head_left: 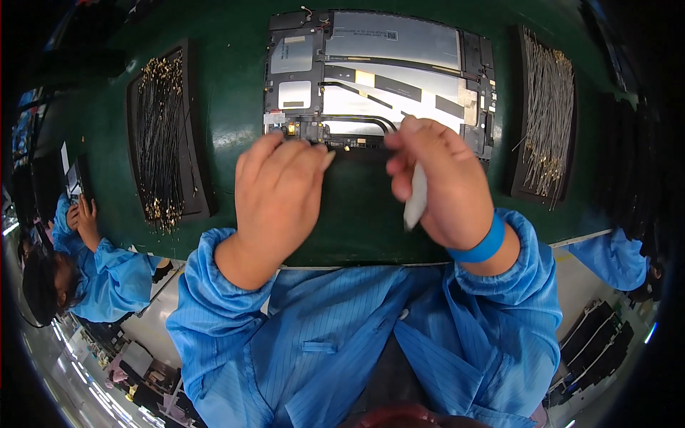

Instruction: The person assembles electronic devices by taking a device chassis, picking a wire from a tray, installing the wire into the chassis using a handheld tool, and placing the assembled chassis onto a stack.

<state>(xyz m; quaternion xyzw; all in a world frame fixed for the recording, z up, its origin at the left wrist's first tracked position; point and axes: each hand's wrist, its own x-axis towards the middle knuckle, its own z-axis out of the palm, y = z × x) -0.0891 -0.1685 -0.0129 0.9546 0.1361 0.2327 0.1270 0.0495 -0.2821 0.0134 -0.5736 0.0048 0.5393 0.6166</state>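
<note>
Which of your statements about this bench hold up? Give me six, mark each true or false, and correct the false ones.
1. The device lies between the left tray and the right tray. True.
2. The right tray holds grey wires. True.
3. The left tray holds red wires. False: it holds black wires.
4. The left grip and right grip are both at the device's near edge. True.
5. The right grip is empty. False: it holds a white object.
6. No wristband shows. False: a blue band shows below the right grip.
</note>
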